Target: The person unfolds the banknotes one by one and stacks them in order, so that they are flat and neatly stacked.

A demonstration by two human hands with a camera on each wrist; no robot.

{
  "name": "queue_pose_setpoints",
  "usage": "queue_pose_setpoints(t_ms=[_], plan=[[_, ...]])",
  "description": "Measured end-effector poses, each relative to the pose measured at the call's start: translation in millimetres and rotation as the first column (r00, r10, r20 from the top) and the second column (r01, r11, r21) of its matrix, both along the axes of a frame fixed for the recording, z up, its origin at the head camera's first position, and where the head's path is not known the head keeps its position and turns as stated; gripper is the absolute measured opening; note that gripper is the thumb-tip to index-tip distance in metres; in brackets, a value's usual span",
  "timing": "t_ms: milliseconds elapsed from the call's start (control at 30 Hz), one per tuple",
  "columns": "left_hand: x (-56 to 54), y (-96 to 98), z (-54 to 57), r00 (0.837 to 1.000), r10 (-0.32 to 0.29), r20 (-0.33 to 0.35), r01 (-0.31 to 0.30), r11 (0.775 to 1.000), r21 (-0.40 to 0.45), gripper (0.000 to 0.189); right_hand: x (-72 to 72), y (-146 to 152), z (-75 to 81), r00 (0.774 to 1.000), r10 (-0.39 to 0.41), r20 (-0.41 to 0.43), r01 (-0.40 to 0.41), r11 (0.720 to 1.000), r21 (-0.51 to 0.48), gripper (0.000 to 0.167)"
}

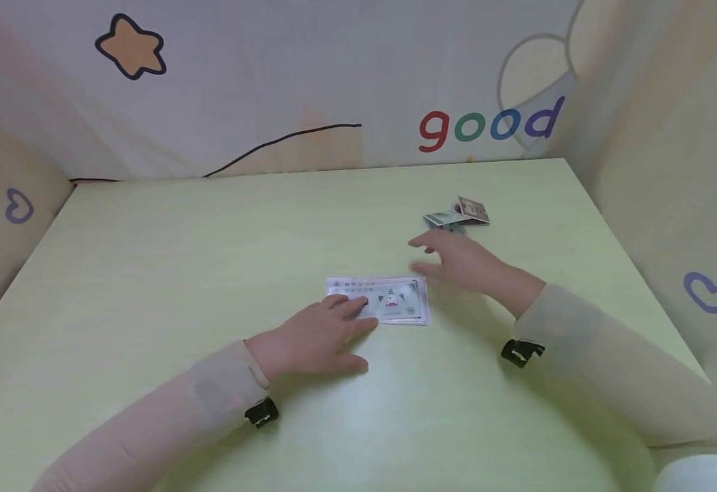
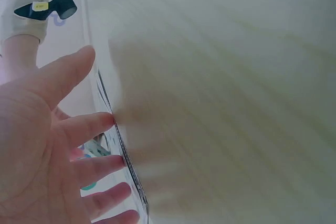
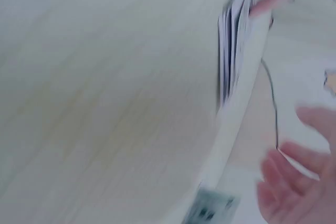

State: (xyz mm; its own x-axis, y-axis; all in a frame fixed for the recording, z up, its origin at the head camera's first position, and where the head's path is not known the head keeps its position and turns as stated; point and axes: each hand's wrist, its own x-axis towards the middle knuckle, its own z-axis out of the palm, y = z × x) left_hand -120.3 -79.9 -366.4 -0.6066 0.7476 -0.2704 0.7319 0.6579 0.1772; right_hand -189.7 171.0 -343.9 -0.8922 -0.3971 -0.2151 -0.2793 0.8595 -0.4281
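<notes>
A stack of printed paper notes (image 1: 402, 307) lies flat on the table, the top one showing a small cartoon face. My left hand (image 1: 315, 336) rests on its left part with fingers spread, and the left wrist view shows those fingertips along the edge of the stack (image 2: 131, 169). To the right, my right hand (image 1: 465, 263) reaches over the table with loosely bent fingers and nothing in them. Just beyond it lie creased notes, a greenish one (image 1: 445, 218) overlapping a brownish one (image 1: 474, 210). In the right wrist view the greenish note (image 3: 211, 208) sits below the blurred right hand (image 3: 296, 182).
The pale green table (image 1: 210, 260) runs back to a fabric wall (image 1: 260, 75) printed with a star and the word "good". Fabric walls also close in both sides. A white rounded object (image 1: 705, 473) stands at the bottom right corner.
</notes>
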Motion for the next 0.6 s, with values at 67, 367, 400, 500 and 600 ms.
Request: queue_pose_setpoints(t_ms=[67,367,400,500,600], plan=[[-0.1,-0.2,-1.2,1.0,0.004,0.002,-0.004,1.0,0.016,0.065,-6.0,9.4,2.3,0.992,-0.111,-0.056,0.106,0.991,-0.087,0.047],[-0.5,-3.3,-3.0,1.0,0.01,-0.027,-0.008,0.998,0.069,0.063,-25.7,41.4,0.7,0.932,-0.356,-0.07,0.331,0.914,-0.236,0.044],[-0.8,-4.2,-2.5,0.999,0.015,-0.034,-0.012,0.997,0.081,0.062,-27.8,44.0,-0.6,0.928,-0.369,-0.059,0.346,0.909,-0.233,0.045],[-1.3,-7.7,-0.6,0.999,0.026,-0.04,-0.021,0.991,0.132,0.06,-33.4,50.5,-4.2,0.918,-0.394,-0.036,0.379,0.902,-0.206,0.05],[-1.7,-10.9,0.5,0.999,0.023,-0.039,-0.016,0.982,0.187,0.057,-37.9,56.6,-7.7,0.917,-0.397,-0.048,0.383,0.907,-0.175,0.05]])
